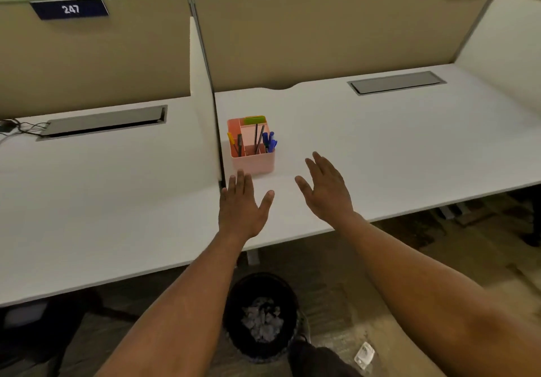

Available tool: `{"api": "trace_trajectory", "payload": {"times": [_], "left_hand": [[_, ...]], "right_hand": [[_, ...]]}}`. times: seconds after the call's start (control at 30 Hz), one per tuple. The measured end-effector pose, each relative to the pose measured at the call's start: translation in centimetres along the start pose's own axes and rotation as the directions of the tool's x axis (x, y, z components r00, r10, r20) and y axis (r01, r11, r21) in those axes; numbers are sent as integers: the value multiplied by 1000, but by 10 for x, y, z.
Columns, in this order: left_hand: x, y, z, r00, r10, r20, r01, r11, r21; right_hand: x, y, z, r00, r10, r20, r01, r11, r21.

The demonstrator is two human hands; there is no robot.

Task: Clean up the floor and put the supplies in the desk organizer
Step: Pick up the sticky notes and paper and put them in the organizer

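I have both hands out over the white desk (380,131), empty and flat. My left hand (241,207) has its fingers spread, fingertips just short of the pink desk organizer (253,161); my right hand (328,191) is open too, palm down, off to the organizer's right and apart from it. The organizer stands upright near the divider panel (205,98) — blue pens (270,141) in its right compartment, dark pencils (257,139) in the middle, a yellow pen (231,138) at the left, a green pad (254,119) at the back. Below the desk edge, between my forearms, a black wastebasket (260,316) sits on the floor with crumpled paper (262,322) inside — and a small clear wrapper (364,354) lies on the floor to its right.
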State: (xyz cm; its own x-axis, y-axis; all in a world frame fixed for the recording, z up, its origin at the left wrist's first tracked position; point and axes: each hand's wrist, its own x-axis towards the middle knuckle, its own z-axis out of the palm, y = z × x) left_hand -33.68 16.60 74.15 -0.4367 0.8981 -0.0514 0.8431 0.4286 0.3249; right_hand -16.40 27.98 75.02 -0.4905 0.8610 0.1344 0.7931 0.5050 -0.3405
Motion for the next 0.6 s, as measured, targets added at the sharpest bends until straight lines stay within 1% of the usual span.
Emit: {"api": "trace_trajectory", "payload": {"times": [0.13,0.27,0.43,0.6], "left_hand": [[-59,17,1,998,65,-21,-64,998,18],[-100,42,1,987,159,-38,-159,987,-3],[-133,82,9,970,236,-63,-239,970,-45],[-163,118,44,960,278,-29,-280,957,-76]], "right_hand": [[-77,2,-19,997,56,-55,-59,997,-56],[-139,17,-40,995,88,-44,-91,993,-80],[-190,52,-61,987,148,-64,-152,986,-64],[-230,104,-59,974,219,-62,-221,975,-29]]}}
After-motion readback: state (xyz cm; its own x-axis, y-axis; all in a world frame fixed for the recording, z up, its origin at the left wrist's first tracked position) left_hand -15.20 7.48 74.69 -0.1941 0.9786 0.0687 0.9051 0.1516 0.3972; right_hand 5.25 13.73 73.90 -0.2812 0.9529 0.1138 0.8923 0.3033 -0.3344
